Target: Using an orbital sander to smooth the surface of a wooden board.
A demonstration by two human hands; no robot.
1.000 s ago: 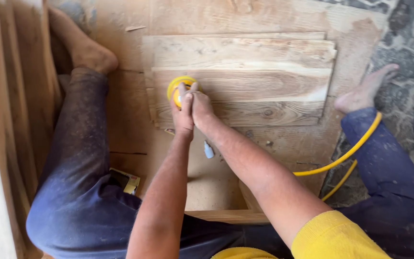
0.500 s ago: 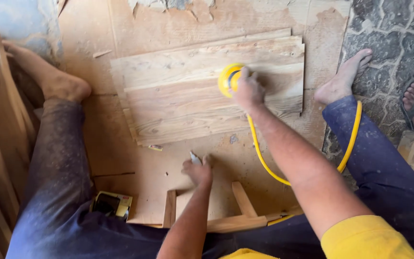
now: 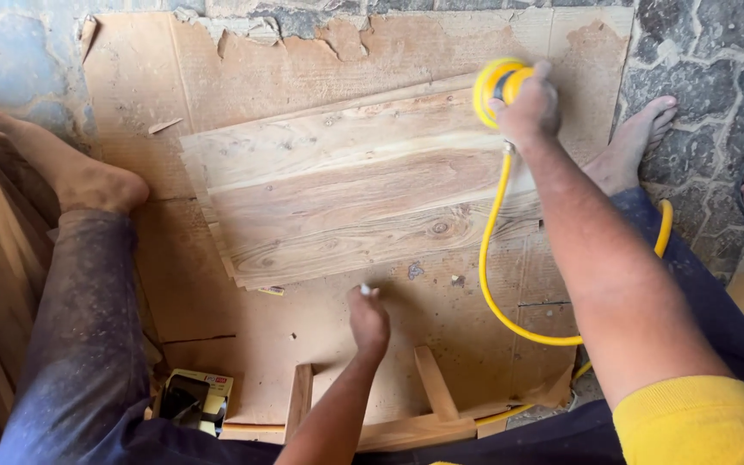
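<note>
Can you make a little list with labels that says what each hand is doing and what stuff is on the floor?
right hand: gripping the yellow sander at the far right corner of the wooden panel
left hand: closed around a small pale object, off the panel, over the cardboard sheet
yellow hose: loops from the sander down past the right leg
small box: by the left leg

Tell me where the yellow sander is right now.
The yellow sander is at the upper right of the head view, under the right hand, on the far right corner of the wooden panel.
</note>
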